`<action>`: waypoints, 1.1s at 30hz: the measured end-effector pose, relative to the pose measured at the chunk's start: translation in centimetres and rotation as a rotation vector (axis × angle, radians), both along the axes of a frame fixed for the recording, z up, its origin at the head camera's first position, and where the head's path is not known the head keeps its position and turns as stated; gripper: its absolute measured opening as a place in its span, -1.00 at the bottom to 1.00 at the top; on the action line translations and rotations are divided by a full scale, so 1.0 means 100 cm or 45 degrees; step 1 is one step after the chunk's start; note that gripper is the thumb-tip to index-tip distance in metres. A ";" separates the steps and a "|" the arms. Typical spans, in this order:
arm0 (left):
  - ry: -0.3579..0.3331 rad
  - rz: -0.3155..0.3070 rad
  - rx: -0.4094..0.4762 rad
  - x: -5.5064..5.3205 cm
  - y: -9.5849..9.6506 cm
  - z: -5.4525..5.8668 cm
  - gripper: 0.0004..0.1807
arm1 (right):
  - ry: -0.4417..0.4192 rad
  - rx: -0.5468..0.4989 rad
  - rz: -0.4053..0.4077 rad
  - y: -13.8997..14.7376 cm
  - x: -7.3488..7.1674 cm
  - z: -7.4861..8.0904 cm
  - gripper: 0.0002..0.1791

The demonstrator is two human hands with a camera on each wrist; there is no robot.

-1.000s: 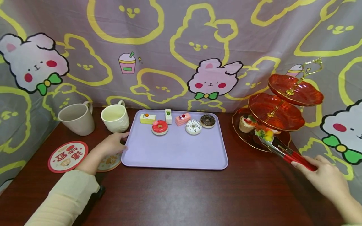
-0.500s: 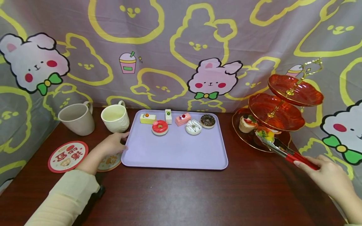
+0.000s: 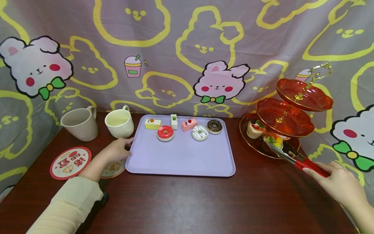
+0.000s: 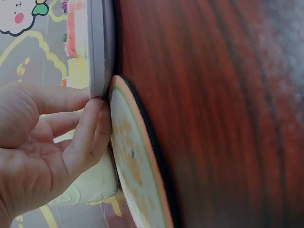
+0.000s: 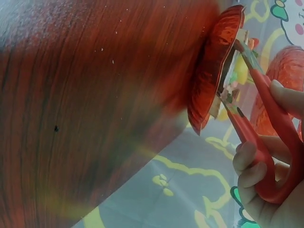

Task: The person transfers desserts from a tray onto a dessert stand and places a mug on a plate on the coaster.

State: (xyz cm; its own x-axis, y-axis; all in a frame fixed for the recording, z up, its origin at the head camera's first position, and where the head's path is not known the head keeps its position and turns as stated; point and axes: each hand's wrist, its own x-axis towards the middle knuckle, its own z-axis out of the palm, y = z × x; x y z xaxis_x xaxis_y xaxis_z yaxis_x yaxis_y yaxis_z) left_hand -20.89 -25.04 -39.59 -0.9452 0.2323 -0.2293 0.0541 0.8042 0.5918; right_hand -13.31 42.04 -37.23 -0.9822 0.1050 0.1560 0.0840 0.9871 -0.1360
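My left hand (image 3: 116, 150) pinches the left rim of a lilac tray (image 3: 181, 159); in the left wrist view the thumb lies on the rim, fingertips under it. Several toy cakes and donuts, among them a red donut (image 3: 165, 133) and a chocolate donut (image 3: 214, 126), sit along the tray's back half. At the right, my right hand (image 3: 340, 185) grips red-handled metal tongs (image 3: 311, 167). The tong tips are around a fruit-topped cupcake (image 3: 273, 141) on the bottom plate of a red tiered stand (image 3: 284, 116). In the right wrist view the tong arms (image 5: 270, 102) stand apart, either side of it.
Another cupcake (image 3: 255, 129) stands on the stand's bottom plate; a further pastry is partly hidden behind. A grey mug (image 3: 80, 125) and a cream cup (image 3: 119, 123) stand back left. Two round coasters lie left, one red-rimmed (image 3: 70, 162), one (image 3: 114, 168) partly under my left arm.
The tongs and right hand have shifted slightly to the right, their tips staying at the fruit-topped cupcake. The left hand and tray have not visibly moved.
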 end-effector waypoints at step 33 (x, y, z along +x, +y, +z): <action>0.085 -0.024 0.025 0.000 -0.002 -0.007 -0.22 | 0.300 0.021 -0.103 -0.011 0.032 0.007 -0.13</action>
State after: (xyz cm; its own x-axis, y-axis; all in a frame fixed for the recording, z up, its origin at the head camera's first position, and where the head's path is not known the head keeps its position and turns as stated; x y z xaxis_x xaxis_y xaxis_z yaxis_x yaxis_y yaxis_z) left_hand -20.86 -25.29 -40.26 -0.9536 0.2540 -0.1614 0.1089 0.7912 0.6018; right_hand -10.08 40.97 -36.58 -0.9070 0.1772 0.3820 0.1304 0.9808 -0.1453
